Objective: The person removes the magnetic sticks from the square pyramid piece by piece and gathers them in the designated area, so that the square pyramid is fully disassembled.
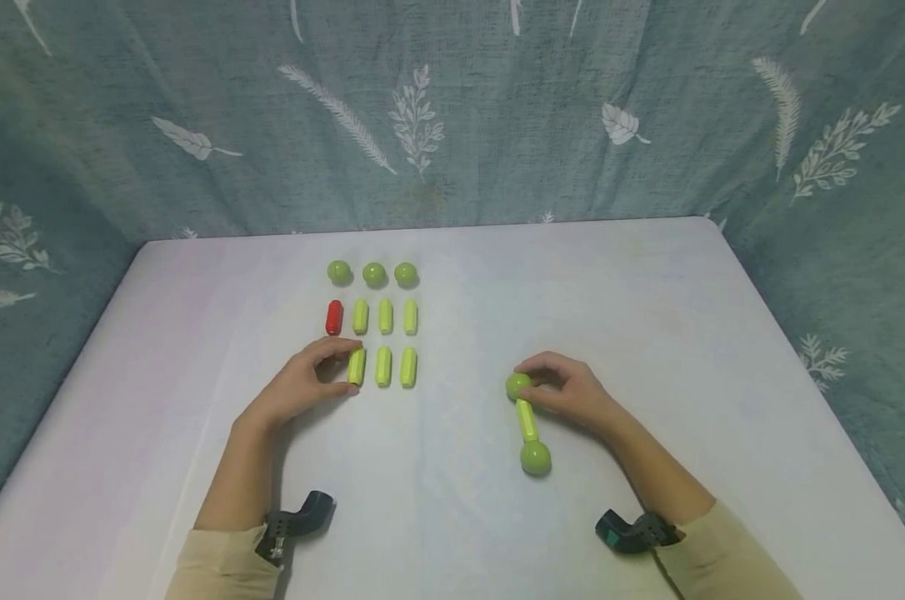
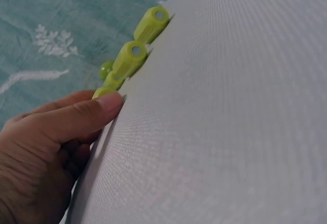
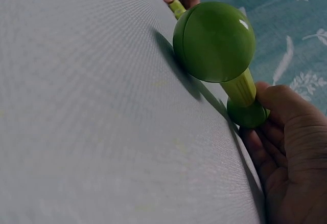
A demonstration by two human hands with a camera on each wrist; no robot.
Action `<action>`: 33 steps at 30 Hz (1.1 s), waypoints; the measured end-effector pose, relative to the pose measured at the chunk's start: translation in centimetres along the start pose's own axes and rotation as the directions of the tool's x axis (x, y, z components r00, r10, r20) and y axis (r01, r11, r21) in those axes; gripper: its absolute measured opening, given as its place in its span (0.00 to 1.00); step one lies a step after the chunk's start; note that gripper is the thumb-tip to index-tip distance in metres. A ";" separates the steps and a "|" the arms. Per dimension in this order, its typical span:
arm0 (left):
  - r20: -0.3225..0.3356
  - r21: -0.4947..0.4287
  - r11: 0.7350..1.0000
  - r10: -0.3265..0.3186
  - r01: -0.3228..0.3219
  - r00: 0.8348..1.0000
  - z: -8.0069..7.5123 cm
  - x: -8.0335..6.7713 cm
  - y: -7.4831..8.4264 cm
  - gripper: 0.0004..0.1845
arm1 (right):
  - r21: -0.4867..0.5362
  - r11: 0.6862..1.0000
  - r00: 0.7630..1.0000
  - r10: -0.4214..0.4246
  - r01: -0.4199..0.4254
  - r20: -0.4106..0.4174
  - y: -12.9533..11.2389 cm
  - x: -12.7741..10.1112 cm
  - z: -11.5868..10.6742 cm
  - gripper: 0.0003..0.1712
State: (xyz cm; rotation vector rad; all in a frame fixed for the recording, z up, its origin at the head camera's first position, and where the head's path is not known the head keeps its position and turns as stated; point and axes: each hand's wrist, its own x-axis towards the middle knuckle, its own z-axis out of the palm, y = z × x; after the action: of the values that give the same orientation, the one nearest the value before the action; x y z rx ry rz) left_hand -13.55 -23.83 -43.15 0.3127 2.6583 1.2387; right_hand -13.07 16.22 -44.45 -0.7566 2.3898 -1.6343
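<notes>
My left hand (image 1: 347,367) pinches a yellow-green rod (image 1: 357,367) between thumb and forefinger; it is the leftmost of the front row. In the left wrist view the thumb (image 2: 97,111) covers most of that rod (image 2: 104,91). My right hand (image 1: 529,385) grips a green ball (image 1: 517,386) that is joined by a yellow-green rod (image 1: 527,419) to a second green ball (image 1: 535,457), and the piece lies on the white table (image 1: 685,333). In the right wrist view the near ball (image 3: 214,42) fills the frame, and my fingers (image 3: 291,132) curl beside the far ball (image 3: 248,114).
Behind my left hand lie two more rods (image 1: 382,366), a row with a red rod (image 1: 334,317) and three yellow-green rods (image 1: 386,316), then three green balls (image 1: 374,273). A teal leaf-print curtain (image 1: 497,108) hangs around the table.
</notes>
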 end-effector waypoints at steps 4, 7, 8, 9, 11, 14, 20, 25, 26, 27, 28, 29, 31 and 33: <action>-0.007 -0.013 1.000 0.023 -0.024 1.000 -0.2 -0.2 0.0 0.33 | -0.009 1.000 1.000 -0.006 0.006 0.003 0.2 0.1 0.1 0.16; -0.048 -0.005 0.997 0.079 -0.079 0.996 -0.3 -0.4 0.1 0.33 | -0.017 1.000 1.000 -0.006 0.006 -0.004 0.4 0.2 0.1 0.16; -0.070 0.001 0.994 0.106 -0.106 0.992 -0.2 -0.5 0.2 0.33 | -0.019 1.000 1.000 -0.005 0.005 -0.005 0.4 0.2 0.2 0.16; -0.092 0.005 0.991 0.131 -0.131 0.987 -0.2 -0.5 0.4 0.32 | -0.021 1.000 1.000 -0.004 0.004 -0.005 0.5 0.3 0.2 0.16; -0.130 0.017 0.983 0.184 -0.184 0.974 -0.1 -0.6 0.8 0.31 | -0.021 1.000 1.000 -0.004 0.004 -0.005 0.5 0.3 0.2 0.16; -0.152 -0.001 0.967 0.250 -0.253 0.956 0.5 -0.6 1.8 0.29 | -0.021 1.000 1.000 -0.006 0.005 -0.006 0.6 0.2 0.2 0.16; -0.119 -0.092 0.910 0.393 -0.404 0.912 2.9 0.2 4.0 0.26 | -0.017 1.000 1.000 0.008 -0.009 -0.025 0.5 0.1 0.2 0.17; -0.004 -0.134 0.853 0.508 -0.504 0.861 5.1 0.6 6.0 0.25 | -0.033 0.999 0.997 -0.042 0.040 -0.057 0.3 0.1 0.4 0.19; 0.030 -0.136 0.852 0.514 -0.506 0.857 5.4 0.6 6.3 0.25 | -0.046 0.997 0.996 -0.067 0.064 -0.064 0.3 0.2 0.4 0.19; 0.065 -0.137 0.853 0.515 -0.503 0.855 5.8 0.6 6.5 0.25 | -0.066 0.994 0.993 -0.094 0.090 -0.066 0.3 0.2 0.5 0.20; 0.102 -0.134 0.859 0.508 -0.494 0.855 6.1 0.7 6.8 0.25 | -0.090 0.989 0.990 -0.122 0.116 -0.068 0.3 0.2 0.5 0.20; 0.136 -0.130 0.864 0.501 -0.486 0.855 6.4 0.7 7.0 0.25 | -0.116 0.983 0.987 -0.147 0.139 -0.064 0.3 0.2 0.5 0.20; 0.210 -0.112 0.878 0.479 -0.465 0.853 7.0 0.7 7.4 0.25 | -0.175 0.968 0.980 -0.191 0.180 -0.050 0.4 0.3 0.5 0.19; 0.282 -0.098 0.888 0.458 -0.449 0.843 7.6 0.6 7.6 0.26 | -0.231 0.953 0.977 -0.210 0.195 -0.039 0.5 0.4 0.5 0.17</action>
State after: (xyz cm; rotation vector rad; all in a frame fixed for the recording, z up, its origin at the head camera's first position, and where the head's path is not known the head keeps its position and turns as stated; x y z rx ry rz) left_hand -11.37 -13.37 -42.17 1.0889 2.3715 1.2222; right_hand -13.36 15.81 -45.02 -1.0356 2.6522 -1.4890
